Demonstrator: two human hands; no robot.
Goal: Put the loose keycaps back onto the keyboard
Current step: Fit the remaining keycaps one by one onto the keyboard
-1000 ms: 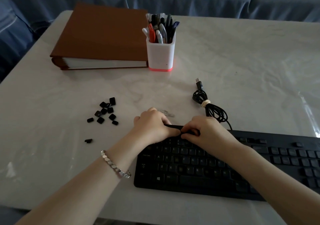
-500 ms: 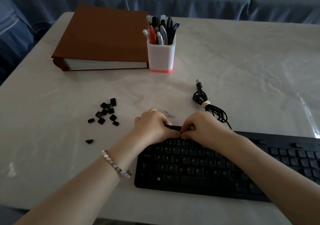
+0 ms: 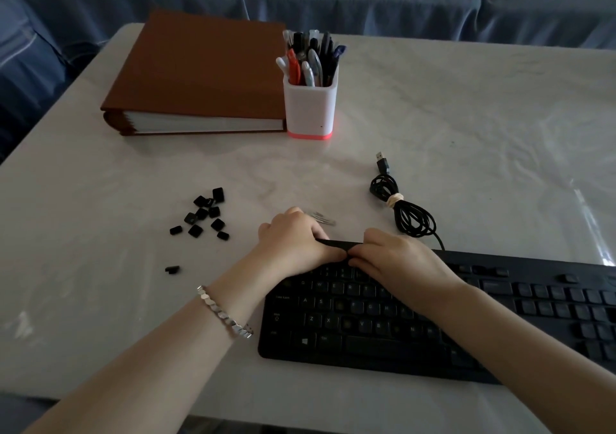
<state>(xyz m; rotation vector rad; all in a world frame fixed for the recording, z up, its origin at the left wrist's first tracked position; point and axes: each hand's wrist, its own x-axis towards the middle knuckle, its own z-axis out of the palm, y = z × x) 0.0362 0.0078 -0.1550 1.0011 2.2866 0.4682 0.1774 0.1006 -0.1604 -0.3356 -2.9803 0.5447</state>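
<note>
Left hand (image 3: 293,240) grip curls over far edge of flat black plastic keyboard (image 3: 366,330), right hand (image 3: 396,257) grip pinched beside it, contents hidden; small black loose keycaps (image 3: 203,215) lie heaped on pale worktop (image 3: 466,133), well left; a cap pressed askew could jam or snap.

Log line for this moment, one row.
left hand: grips keyboard rear edge | right hand: grips same edge, thumbs meeting | loose keycaps: piled left of keyboard | under thumbs: hidden
</note>
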